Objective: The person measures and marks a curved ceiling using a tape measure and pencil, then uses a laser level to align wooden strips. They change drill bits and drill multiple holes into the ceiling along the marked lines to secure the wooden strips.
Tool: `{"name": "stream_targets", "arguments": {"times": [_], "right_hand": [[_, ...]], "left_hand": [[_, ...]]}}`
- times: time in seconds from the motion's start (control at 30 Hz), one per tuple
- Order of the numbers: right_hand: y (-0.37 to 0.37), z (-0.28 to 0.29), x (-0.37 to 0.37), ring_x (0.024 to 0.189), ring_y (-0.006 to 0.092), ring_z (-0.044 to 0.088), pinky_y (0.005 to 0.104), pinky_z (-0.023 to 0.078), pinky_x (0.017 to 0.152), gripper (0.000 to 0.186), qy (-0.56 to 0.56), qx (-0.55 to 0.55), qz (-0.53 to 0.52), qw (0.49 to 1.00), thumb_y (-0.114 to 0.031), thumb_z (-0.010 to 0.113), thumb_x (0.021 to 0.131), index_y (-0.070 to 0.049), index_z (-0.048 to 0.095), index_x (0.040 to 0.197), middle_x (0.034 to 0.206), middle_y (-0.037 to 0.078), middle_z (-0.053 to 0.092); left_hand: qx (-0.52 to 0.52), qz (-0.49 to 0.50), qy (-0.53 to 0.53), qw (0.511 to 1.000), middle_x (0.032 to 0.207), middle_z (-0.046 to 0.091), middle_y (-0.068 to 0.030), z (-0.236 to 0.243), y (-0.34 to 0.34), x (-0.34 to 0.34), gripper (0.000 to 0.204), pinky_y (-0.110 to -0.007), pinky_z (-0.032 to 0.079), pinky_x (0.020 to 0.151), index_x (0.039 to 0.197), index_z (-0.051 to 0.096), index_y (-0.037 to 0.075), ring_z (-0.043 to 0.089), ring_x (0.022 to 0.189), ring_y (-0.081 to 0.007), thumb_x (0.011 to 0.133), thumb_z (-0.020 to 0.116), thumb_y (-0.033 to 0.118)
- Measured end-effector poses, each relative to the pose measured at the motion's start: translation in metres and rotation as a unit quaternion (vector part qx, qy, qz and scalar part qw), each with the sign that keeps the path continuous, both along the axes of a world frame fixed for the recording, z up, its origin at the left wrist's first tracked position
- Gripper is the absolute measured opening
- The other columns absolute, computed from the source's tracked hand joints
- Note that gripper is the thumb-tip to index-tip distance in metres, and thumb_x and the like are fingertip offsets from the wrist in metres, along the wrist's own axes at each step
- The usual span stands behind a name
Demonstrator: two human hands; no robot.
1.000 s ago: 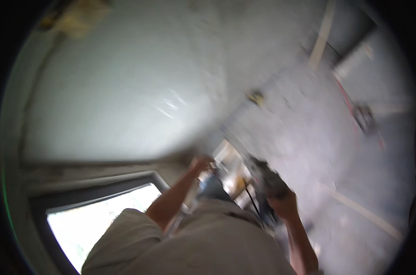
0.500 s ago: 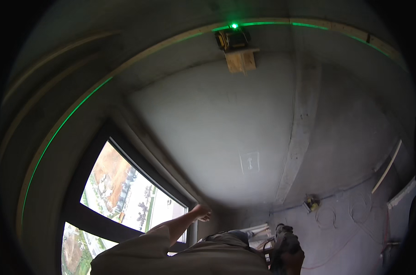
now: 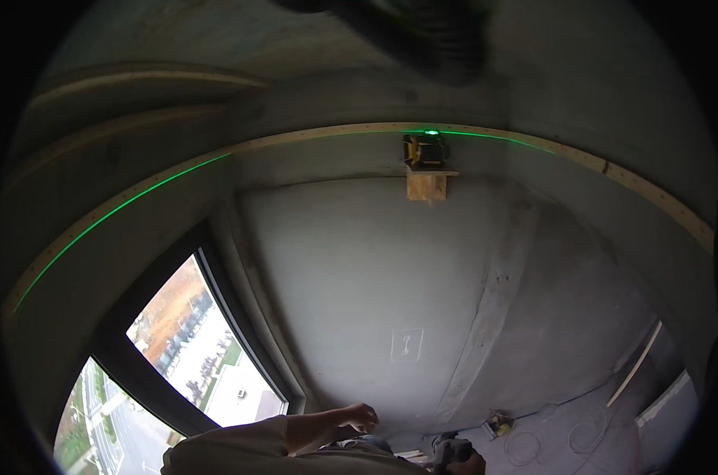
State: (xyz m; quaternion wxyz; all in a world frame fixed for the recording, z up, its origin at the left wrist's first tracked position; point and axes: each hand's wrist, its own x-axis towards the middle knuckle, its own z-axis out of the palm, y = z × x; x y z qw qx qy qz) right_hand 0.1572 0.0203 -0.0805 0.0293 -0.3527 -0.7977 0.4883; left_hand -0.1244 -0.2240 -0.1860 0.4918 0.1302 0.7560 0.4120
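My left hand [image 3: 360, 417] hangs in front of my body, right of the window, with the fingers curled in. Whatever they hold, if anything, is hidden. At the lower edge my right hand [image 3: 471, 464], mostly in shadow, is closed round a dark handheld tool [image 3: 449, 448] whose exact kind does not show. High on the wall ahead, out of reach of both hands, a yellow and black laser level [image 3: 426, 150] rests on a small wooden bracket [image 3: 427, 186]. Its green line runs along a wooden batten [image 3: 327, 133] fixed around the walls.
A blurred black ridged thing [image 3: 446, 39] hangs in at the top. A dark-framed window [image 3: 109, 340] is at left. On the floor at right lie a small yellow and black thing [image 3: 498, 423], loops of cable [image 3: 522, 448] and a thin wooden strip [image 3: 634, 366].
The view has tilted up, so wall, laser level and both hands sit lower in it. The black ridged thing has come in at the top. My right hand keeps its hold on the tool.
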Motion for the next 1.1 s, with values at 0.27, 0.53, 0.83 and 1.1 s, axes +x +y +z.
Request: {"name": "stream_targets", "arguments": {"times": [0.27,0.53,0.83,1.1], "right_hand": [[0.016,-0.061,-0.028,0.050,0.0148,0.053,0.0307,0.044,0.046,0.013,0.028,-0.084,0.116,0.989,-0.012,0.065,0.074,-0.001,0.063,0.081,0.066,0.006,0.060],[-0.003,0.023,-0.059,0.047,0.0167,0.054,0.0323,0.042,0.043,0.008,-0.069,-0.190,0.064,0.977,-0.003,0.068,0.068,0.002,0.063,0.072,0.059,0.007,0.058],[-0.012,-0.006,-0.067,0.046,0.0199,0.057,0.0342,0.043,0.040,0.009,-0.058,-0.172,0.048,0.982,-0.001,0.068,0.067,0.003,0.060,0.066,0.057,0.010,0.059],[0.000,-0.011,-0.103,0.047,0.0191,0.057,0.0332,0.043,0.041,0.009,-0.119,-0.116,0.097,0.981,-0.001,0.072,0.062,0.000,0.063,0.065,0.058,0.010,0.060]], "left_hand": [[0.076,-0.114,0.186,0.973,0.091,0.070,-0.0104,0.001,0.019,-0.139,0.033,-0.040,0.054,0.070,0.105,0.065,0.007,0.067,0.074,-0.0252,0.084,0.066,0.034],[0.104,0.185,0.466,0.859,0.101,0.069,-0.0142,0.242,-0.075,-0.197,0.039,-0.040,0.051,0.085,0.112,0.062,0.005,0.065,0.096,-0.0321,0.083,0.059,0.031],[-0.078,0.293,0.600,0.740,0.120,0.060,-0.0175,0.356,-0.214,-0.161,0.044,-0.043,0.047,0.093,0.117,0.058,0.004,0.059,0.111,-0.0307,0.087,0.058,0.036],[-0.305,0.320,0.847,0.295,0.115,0.059,-0.0154,0.514,-0.320,-0.200,0.037,-0.046,0.042,0.095,0.108,0.061,0.005,0.053,0.112,-0.0332,0.080,0.062,0.029]]}}
